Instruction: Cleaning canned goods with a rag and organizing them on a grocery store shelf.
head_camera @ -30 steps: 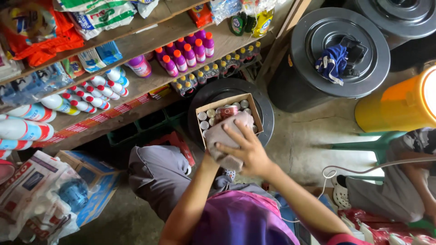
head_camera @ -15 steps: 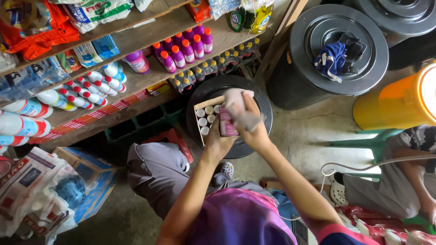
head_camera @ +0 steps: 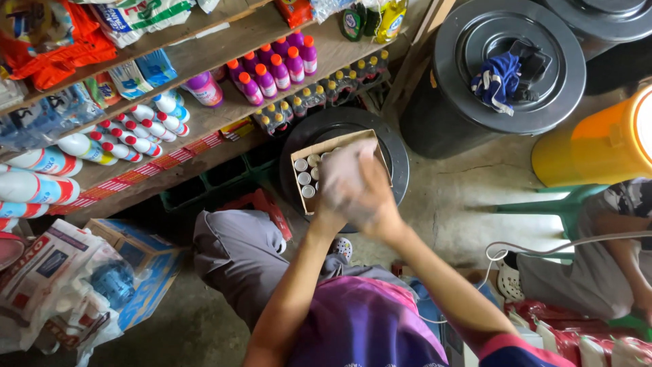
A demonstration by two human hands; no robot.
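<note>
Head view: both hands, left hand (head_camera: 337,204) and right hand (head_camera: 377,204), meet blurred over a cardboard box (head_camera: 314,151) of small cans (head_camera: 303,178); their grip cannot be told. Box sits on a black bin lid (head_camera: 397,160), long axis slanting toward the shelf (head_camera: 224,112) of bottles (head_camera: 272,71) beyond. Bare floor (head_camera: 462,204) opens rightward.

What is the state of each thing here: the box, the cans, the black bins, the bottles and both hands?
Cardboard box: open, on a black bin lid.
Small cans: upright in the box.
Plastic wrap: held over the box, blurred.
Left hand: on the wrap; grip unclear.
Right hand: on the wrap; grip unclear.
Large black bin: lid on, blue cloth on top.
Purple bottles: capped, upright on the shelf.
</note>
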